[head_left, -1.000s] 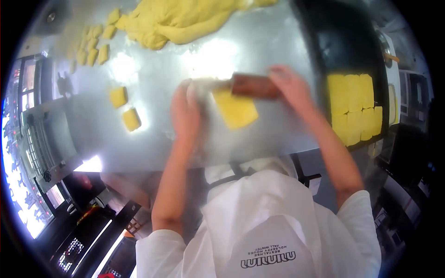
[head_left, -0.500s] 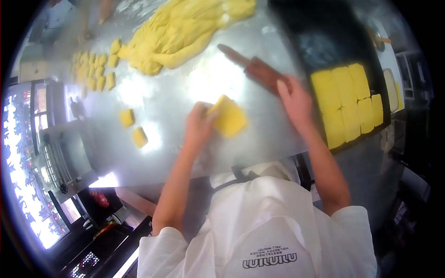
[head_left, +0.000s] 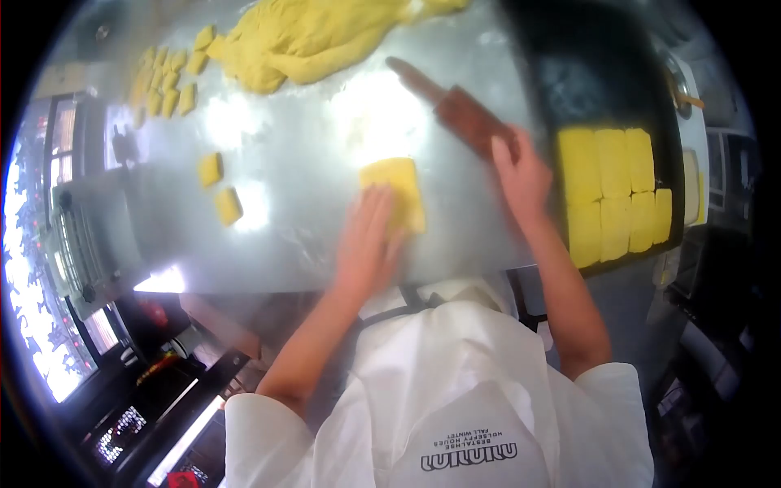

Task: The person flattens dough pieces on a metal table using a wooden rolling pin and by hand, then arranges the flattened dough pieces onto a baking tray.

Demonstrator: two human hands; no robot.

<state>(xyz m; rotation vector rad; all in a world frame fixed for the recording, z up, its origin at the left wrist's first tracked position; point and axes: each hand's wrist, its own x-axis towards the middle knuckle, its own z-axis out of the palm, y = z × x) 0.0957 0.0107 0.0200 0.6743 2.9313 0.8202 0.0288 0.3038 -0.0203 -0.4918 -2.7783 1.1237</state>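
A flattened square of yellow dough (head_left: pixel 400 176) lies on the metal table. My left hand (head_left: pixel 370 240) rests on its lower left part, fingers stretched out and covering some of it. In my right hand (head_left: pixel 523 175) is the near end of a dark reddish-brown rolling pin (head_left: pixel 469 122), which slants up and left with its free handle pointing at the big dough mass. Two small dough pieces (head_left: pixel 229 206) sit to the left of my left hand.
A large lump of yellow dough (head_left: pixel 309 41) spreads over the far side of the metal table (head_left: pixel 301 171). Several cut dough pieces (head_left: pixel 169 81) lie left of it. At the right, a dark tray (head_left: pixel 569 81) holds rows of flat dough sheets (head_left: pixel 616 191).
The dough square has turned and now lies flatter on the table. My left hand has gone from pinching its edge to lying over it. My right hand still holds the rolling pin.
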